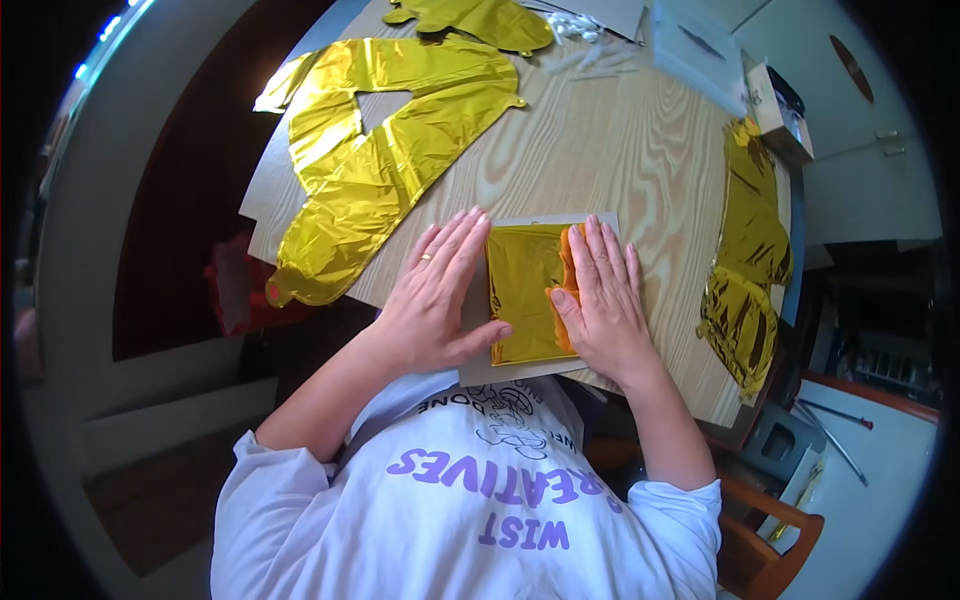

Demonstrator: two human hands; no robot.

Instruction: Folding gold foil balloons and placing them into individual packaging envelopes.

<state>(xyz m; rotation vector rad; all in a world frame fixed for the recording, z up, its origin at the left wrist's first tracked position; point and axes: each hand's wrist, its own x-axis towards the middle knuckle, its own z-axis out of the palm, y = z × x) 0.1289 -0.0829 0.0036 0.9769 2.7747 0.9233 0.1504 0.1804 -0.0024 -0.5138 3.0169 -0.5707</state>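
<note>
A shiny gold foil balloon (522, 290), folded into a flat rectangle, lies on a thin grey board (475, 372) at the table's near edge. My left hand (432, 300) is stretched flat along the left side of the fold, its thumb reaching over the foil's edge. On the right side, my right hand (605, 300) lies flat with straight fingers, pressing on an orange cloth (563, 318). Most of that cloth is hidden beneath the palm and fingers. Neither hand is closed around anything.
A large flat gold foil balloon (400, 150) with a cut-out spreads over the table's (570, 150) left. Another gold foil piece (480, 22) lies at the far edge, and more gold foil (745, 250) on the right. Clear plastic sheet (700, 60) and an open box (782, 115) stand far right.
</note>
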